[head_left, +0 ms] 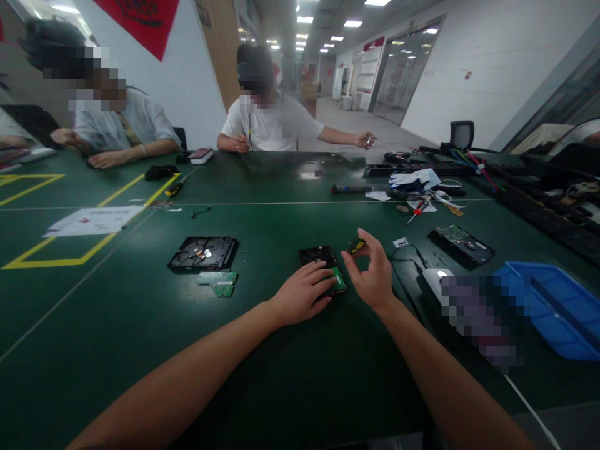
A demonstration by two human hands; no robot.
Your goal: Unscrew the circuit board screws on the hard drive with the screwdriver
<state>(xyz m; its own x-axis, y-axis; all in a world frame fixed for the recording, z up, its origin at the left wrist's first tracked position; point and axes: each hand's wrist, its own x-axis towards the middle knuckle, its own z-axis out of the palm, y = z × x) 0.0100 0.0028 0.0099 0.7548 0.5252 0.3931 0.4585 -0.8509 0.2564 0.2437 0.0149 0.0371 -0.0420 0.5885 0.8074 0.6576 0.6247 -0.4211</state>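
In front of me a black hard drive (319,254) with a green circuit board (337,282) facing up lies on the green table. My left hand (304,292) holds it down, fingers across its top and thumb at the near edge. Just right of it, my right hand (372,269) pinches a black-and-yellow screwdriver handle (356,244) between thumb and fingers; I cannot make out its tip. Further left sits another black hard drive (204,253), with a detached green circuit board (225,284) below it and several tiny screws (244,252) beside it.
At right are a third hard drive (462,245), a white corded device (438,278), partly blurred, and a blue tray (557,312). A red screwdriver (419,211) and gloves (415,180) lie beyond. Another screwdriver (175,186) is far left. Two people sit across the table (262,387).
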